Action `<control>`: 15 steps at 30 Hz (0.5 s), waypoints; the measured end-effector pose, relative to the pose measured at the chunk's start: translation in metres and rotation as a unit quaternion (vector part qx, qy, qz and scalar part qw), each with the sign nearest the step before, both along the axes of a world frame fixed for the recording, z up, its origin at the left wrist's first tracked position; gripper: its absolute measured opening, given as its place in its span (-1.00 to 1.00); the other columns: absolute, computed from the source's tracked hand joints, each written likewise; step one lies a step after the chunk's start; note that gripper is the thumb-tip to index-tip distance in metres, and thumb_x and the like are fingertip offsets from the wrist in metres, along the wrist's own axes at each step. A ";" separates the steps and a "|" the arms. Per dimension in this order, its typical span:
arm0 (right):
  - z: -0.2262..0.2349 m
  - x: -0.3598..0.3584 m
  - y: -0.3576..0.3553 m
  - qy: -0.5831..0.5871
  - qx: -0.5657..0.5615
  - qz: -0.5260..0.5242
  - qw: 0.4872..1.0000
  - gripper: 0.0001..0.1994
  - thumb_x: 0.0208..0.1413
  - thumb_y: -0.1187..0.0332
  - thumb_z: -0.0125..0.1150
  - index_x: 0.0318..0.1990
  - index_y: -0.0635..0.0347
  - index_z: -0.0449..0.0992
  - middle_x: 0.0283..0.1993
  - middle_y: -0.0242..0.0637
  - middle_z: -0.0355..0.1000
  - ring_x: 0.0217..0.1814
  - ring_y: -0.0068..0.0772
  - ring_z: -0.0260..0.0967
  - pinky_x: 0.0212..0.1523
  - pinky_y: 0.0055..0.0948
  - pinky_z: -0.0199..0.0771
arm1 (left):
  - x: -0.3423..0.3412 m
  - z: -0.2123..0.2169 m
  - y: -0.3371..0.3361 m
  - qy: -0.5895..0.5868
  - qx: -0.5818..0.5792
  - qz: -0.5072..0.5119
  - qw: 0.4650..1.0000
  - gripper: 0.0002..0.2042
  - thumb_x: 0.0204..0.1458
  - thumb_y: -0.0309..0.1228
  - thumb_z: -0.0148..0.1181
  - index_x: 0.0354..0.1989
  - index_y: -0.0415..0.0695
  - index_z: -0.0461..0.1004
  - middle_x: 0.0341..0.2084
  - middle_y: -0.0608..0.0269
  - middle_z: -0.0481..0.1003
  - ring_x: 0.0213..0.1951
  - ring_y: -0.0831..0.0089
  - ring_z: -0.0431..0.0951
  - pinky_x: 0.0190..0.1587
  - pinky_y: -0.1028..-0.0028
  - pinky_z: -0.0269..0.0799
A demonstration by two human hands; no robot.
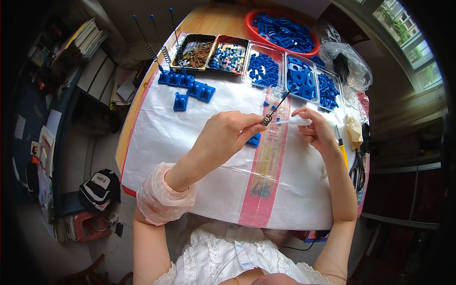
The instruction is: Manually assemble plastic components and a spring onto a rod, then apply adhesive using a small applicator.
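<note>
My left hand [227, 130] pinches a black wire spring [266, 120] whose straight rod slants up to the right. A small white squeeze bottle [300, 122] is in my right hand [318, 130], its thin nozzle pointing left at the spring's coil. Whether the nozzle touches the wire I cannot tell. Under my left fingertips a blue plastic piece [254, 140] shows on the sheet, partly hidden. Tiny blue pieces [266, 103] lie just beyond the spring. At the far left stand blue bases [200, 91], some bearing upright springs [165, 54] with blue tips, plus a separate blue base [180, 101].
Along the back are trays of brown screws [198, 54], small blue and white parts [229, 58], blue pegs [262, 69], blue plates [300, 78] and more blue pieces [327, 90]. A red basin [248, 28] stands behind. Black scissors [357, 173] and a yellow-handled tool [343, 152] lie right.
</note>
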State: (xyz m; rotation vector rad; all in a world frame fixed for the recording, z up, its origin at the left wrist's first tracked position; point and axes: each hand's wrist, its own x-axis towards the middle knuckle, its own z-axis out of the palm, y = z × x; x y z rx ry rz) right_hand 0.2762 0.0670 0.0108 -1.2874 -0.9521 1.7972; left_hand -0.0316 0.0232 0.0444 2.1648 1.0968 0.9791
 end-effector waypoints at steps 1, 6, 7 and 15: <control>0.001 -0.001 -0.001 -0.002 0.000 -0.001 1.000 -0.77 0.30 0.26 0.16 -0.04 0.20 0.54 -0.54 -0.66 0.14 -0.63 -0.84 -0.13 -0.67 -0.64 -0.30 | 0.000 0.001 0.000 0.000 0.000 -0.001 1.000 -0.82 0.22 -0.38 0.35 -0.16 -0.25 0.67 -0.42 0.04 0.64 -0.42 0.22 0.59 -0.31 0.32 0.45; 0.005 -0.003 -0.001 -0.003 0.005 0.004 1.000 -0.80 0.26 0.32 0.17 -0.07 0.21 0.57 -0.46 -0.59 0.24 -0.60 -0.85 -0.04 -0.65 -0.68 -0.23 | -0.001 -0.001 0.000 -0.002 0.002 -0.001 1.000 -0.82 0.22 -0.37 0.35 -0.16 -0.25 0.67 -0.43 0.04 0.64 -0.42 0.21 0.58 -0.31 0.31 0.45; 0.005 -0.001 -0.002 -0.004 0.004 0.004 1.000 -0.80 0.26 0.32 0.17 -0.07 0.20 0.57 -0.46 -0.60 0.24 -0.60 -0.85 -0.05 -0.65 -0.68 -0.23 | -0.001 -0.001 0.000 -0.001 0.001 -0.002 1.000 -0.82 0.22 -0.37 0.35 -0.16 -0.25 0.67 -0.42 0.05 0.64 -0.42 0.21 0.58 -0.30 0.31 0.45; 0.005 0.002 -0.002 -0.007 0.006 0.005 1.000 -0.81 0.27 0.31 0.18 -0.07 0.19 0.57 -0.49 -0.63 0.20 -0.61 -0.85 -0.06 -0.66 -0.69 -0.24 | 0.000 0.001 0.000 0.000 -0.007 0.001 1.000 -0.81 0.22 -0.36 0.36 -0.16 -0.25 0.67 -0.43 0.05 0.64 -0.42 0.22 0.59 -0.31 0.31 0.45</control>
